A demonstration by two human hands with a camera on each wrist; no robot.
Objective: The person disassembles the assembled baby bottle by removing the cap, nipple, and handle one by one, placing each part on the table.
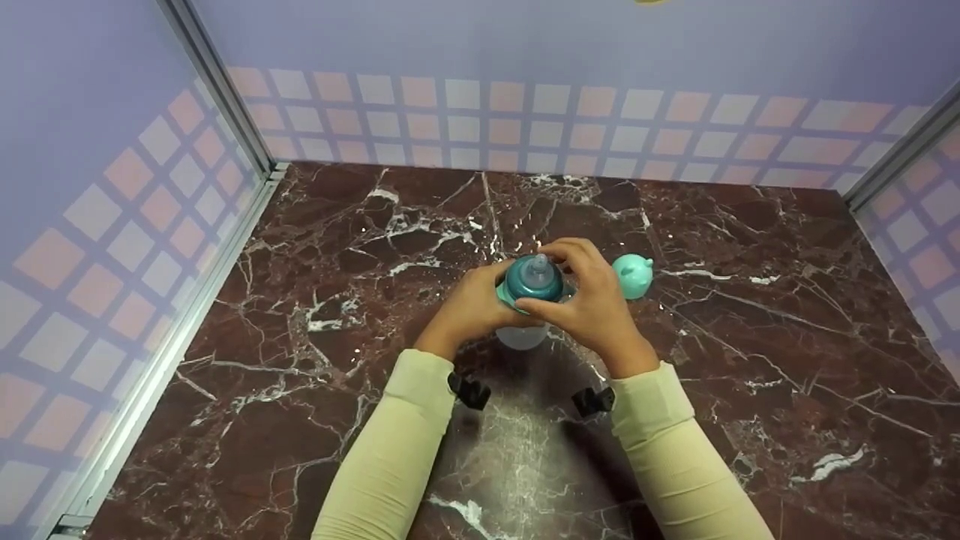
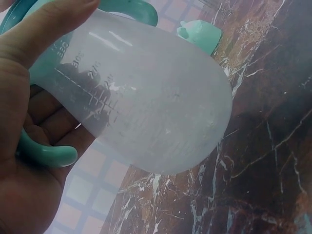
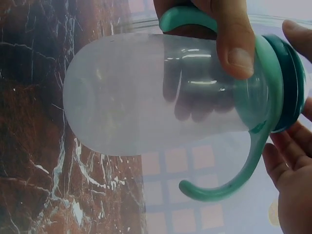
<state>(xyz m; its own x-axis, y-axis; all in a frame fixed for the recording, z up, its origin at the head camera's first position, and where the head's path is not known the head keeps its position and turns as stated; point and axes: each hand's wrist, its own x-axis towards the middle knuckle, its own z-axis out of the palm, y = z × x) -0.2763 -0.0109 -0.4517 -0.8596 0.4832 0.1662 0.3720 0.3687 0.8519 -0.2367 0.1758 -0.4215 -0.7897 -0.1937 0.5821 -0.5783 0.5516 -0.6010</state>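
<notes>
A clear baby bottle (image 1: 525, 334) with teal handles and a dark teal collar with a nipple (image 1: 534, 276) is held above the marble table (image 1: 300, 300). My left hand (image 1: 469, 307) grips the bottle body (image 2: 146, 107), thumb on top and fingers behind it. My right hand (image 1: 589, 300) curls its fingers and thumb round the collar (image 3: 290, 83) at the top. In the right wrist view, a teal handle (image 3: 234, 180) loops down from the collar. A teal cap (image 1: 632, 274) lies on the table just right of my right hand; it also shows in the left wrist view, cap (image 2: 201, 35).
Walls with a pink and white square pattern (image 1: 112, 225) enclose the table on the left, back and right. Metal corner rails (image 1: 217, 82) run down at the back corners.
</notes>
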